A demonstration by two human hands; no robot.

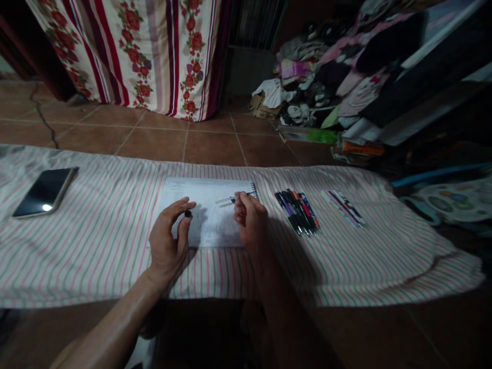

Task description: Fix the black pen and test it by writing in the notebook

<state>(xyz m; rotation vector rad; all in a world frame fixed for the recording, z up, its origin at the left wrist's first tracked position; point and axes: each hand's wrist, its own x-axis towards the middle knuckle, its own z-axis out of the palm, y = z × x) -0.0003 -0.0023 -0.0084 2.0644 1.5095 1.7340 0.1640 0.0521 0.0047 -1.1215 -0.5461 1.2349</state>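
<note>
- Left hand [167, 236]: raised over the notebook's left part, thumb and forefinger pinching a small dark piece [187, 213]; dim light leaves its exact kind uncertain, perhaps a cap.
- Right hand [251, 218]: above the notebook's right part, fingers curled and gripping a slim pen-like piece [223, 201], its pale end pointing toward the left hand; the two held pieces are apart.
- Notebook [207, 187]: one, white page uppermost, spiral binding along the right edge, faint writing or drawing; lying flat beneath both hands.
- Desk [115, 251]: covered by a pale cloth with pink and grey stripes.
- Row of pens [298, 212]: mostly dark, with some red and purple; laid side by side just right of the notebook.
- Smaller pen group [343, 207]: pale and dark barrels, farther right.
- Phone [44, 192]: dark screen upward, light reflected near one corner; at the desk's left.
- Curtain [157, 56]: striped, red flowers, beyond the desk.
- Heap of clothes [326, 72]: mixed colours, at upper right.
- Floor [154, 136]: brown tiles, pale joints.
</note>
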